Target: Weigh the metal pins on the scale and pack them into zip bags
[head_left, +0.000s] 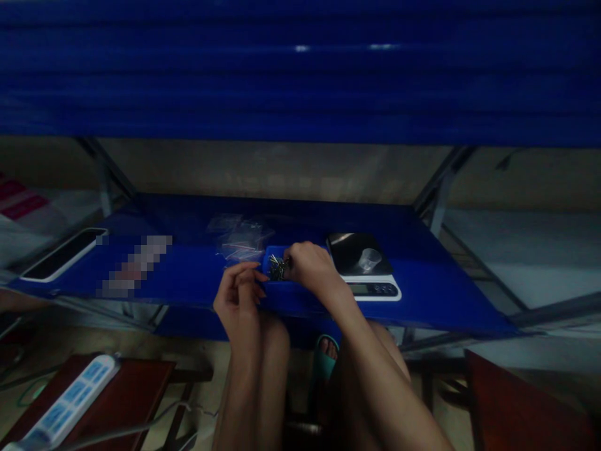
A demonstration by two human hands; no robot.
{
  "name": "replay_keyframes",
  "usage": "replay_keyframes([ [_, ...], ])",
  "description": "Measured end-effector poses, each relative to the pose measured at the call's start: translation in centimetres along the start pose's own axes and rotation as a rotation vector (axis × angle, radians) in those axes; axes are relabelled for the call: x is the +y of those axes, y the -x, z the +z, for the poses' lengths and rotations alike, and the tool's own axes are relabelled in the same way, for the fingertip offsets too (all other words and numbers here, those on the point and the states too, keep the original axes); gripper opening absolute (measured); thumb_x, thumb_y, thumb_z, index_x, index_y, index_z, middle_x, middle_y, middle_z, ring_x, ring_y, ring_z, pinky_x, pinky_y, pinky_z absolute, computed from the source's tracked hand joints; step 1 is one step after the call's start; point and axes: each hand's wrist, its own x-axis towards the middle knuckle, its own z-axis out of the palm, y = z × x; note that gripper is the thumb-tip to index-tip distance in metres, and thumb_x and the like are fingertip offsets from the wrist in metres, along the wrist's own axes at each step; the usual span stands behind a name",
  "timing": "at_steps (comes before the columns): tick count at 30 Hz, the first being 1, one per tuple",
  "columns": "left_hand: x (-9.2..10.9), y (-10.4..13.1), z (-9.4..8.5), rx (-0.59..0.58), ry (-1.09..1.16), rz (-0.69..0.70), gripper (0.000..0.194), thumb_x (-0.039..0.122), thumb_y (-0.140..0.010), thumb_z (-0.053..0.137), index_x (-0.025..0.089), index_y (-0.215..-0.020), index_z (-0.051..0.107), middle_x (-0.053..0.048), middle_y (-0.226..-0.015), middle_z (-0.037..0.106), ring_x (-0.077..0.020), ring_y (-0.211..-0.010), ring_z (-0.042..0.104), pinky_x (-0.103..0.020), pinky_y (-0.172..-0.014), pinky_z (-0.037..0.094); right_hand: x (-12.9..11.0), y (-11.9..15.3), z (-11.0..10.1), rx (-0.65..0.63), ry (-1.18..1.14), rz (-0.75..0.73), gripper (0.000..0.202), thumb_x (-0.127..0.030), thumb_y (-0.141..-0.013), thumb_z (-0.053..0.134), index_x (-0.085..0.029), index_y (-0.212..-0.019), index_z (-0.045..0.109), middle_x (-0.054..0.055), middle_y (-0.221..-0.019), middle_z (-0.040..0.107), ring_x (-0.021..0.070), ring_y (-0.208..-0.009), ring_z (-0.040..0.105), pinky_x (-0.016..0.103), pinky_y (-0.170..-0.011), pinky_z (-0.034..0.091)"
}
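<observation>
Slim metal pieces [278, 268] lie jumbled in the blue tray [284, 285] below frame centre, so light pinches should serve best, though whether the right grip [310, 264] or curled left grip [239, 293] grasps any, I cannot tell

on worktop [436, 282]: metal pieces [278, 269] in tray [274, 250] | bags [241, 242] left of tray | scale [345, 254] right of tray | cup [370, 260] on scale
</observation>
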Motion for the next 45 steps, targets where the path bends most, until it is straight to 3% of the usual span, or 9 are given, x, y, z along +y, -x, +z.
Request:
replay_keyframes([
  [4, -0.1, 0.1, 0.1, -0.001, -0.015, -0.010, 0.017, 0.034, -0.092, 0.067, 0.018, -0.091, 0.073, 0.001, -0.070, 0.069, -0.0089, -0.051, 0.053, -0.020, -0.050, 0.042, 1.5, 0.2, 0.5, 0.055, -0.126, -0.009, 0.027, -0.027, -0.085, 0.080, -0.023, -0.112, 0.080, 0.010, -0.112, 0.081, 0.0296, -0.107, 0.075, 0.034, -0.086, 0.053],
  [9, -0.2, 0.5, 0.1, -0.026, -0.035, -0.009, 0.019, 0.035, -0.094, 0.066, 0.018, -0.092, 0.073, 0.001, -0.070, 0.069, -0.0088, -0.052, 0.054, -0.021, -0.050, 0.042, 2.6, 0.4, 0.7, 0.090, -0.339, -0.016, 0.027, -0.015, -0.082, 0.078, -0.022, -0.108, 0.083, 0.006, -0.099, 0.082, 0.0211, -0.090, 0.075, 0.027, -0.074, 0.049],
  [21, -0.3, 0.4, 0.0, -0.077, -0.065, 0.018, 0.020, 0.035, -0.097, 0.066, 0.017, -0.091, 0.073, 0.001, -0.069, 0.068, -0.0082, -0.053, 0.055, -0.019, -0.052, 0.044, 2.9, 0.1, 1.1, 0.249, -0.566, 0.030, 0.029, -0.006, -0.076, 0.075, -0.017, -0.101, 0.084, 0.003, -0.076, 0.077, 0.0154, -0.068, 0.067, 0.026, -0.068, 0.046],
  [27, -0.6, 0.3, 0.2, -0.138, -0.166, 0.072, 0.021, 0.038, -0.095, 0.072, 0.018, -0.098, 0.074, -0.002, -0.079, 0.072, -0.0103, -0.060, 0.063, -0.020, -0.054, 0.051, 2.8, 0.2, 1.3, 0.274, -0.721, 0.020, 0.028, -0.003, -0.074, 0.072, -0.015, -0.097, 0.083, 0.001, -0.075, 0.075, 0.0121, -0.066, 0.065, 0.022, -0.065, 0.046],
  [31, -0.8, 0.3, 0.2, -0.258, -0.252, 0.198, 0.017, 0.030, -0.094, 0.073, 0.021, -0.109, 0.074, -0.007, -0.109, 0.073, -0.0152, -0.087, 0.072, -0.024, -0.067, 0.062, 3.0, 0.4, 1.9, 0.279, -0.793, 0.012, 0.027, -0.006, -0.075, 0.069, -0.015, -0.097, 0.082, 0.001, -0.073, 0.075, 0.0137, -0.067, 0.067, 0.023, -0.064, 0.047],
  [34, -0.8, -0.2, 0.2, -0.352, -0.320, 0.344, 0.025, 0.022, -0.094, 0.071, 0.023, -0.120, 0.073, -0.008, -0.122, 0.070, -0.0192, -0.106, 0.073, -0.031, -0.084, 0.067, 3.2, 0.5, 1.8, 0.290, -0.847, 0.026, 0.027, -0.008, -0.076, 0.067, -0.015, -0.098, 0.082, 0.004, -0.078, 0.078, 0.0160, -0.071, 0.071, 0.024, -0.066, 0.050],
  [39, -1.3, -2.1, 1.1, -0.517, -0.604, 0.484, 0.056, 0.014, -0.089, 0.075, 0.023, -0.142, 0.060, -0.012, -0.142, 0.065, -0.0277, -0.133, 0.064, -0.046, -0.110, 0.058, 3.2, 0.6, 1.2, 0.299, -0.902, 0.034, 0.026, -0.009, -0.075, 0.066, -0.015, -0.094, 0.082, 0.003, -0.077, 0.079, 0.0158, -0.069, 0.071, 0.023, -0.065, 0.050],
  [41, -1.5, -3.0, 1.9, -0.587, -0.708, 0.486, 0.059, 0.011, -0.087, 0.076, 0.020, -0.143, 0.059, -0.014, -0.142, 0.066, -0.0299, -0.134, 0.064, -0.049, -0.113, 0.054, 3.2, 0.6, 1.0, 0.300, -0.910, 0.043, 0.025, -0.010, -0.075, 0.067, -0.015, -0.094, 0.082, 0.003, -0.076, 0.079, 0.0161, -0.068, 0.072, 0.023, -0.064, 0.050],
  [45, -1.8, -4.1, 3.3, -0.713, -0.781, 0.493, 0.045, 0.008, -0.088, 0.071, 0.017, -0.132, 0.065, -0.013, -0.128, 0.073, -0.0303, -0.122, 0.069, -0.048, -0.108, 0.055, 3.3, 0.6, 1.2, 0.340, -0.932, 0.038, 0.015, -0.016, -0.078, 0.070, -0.017, -0.090, 0.080, 0.004, -0.080, 0.080, 0.0173, -0.071, 0.074, 0.024, -0.066, 0.052],
])
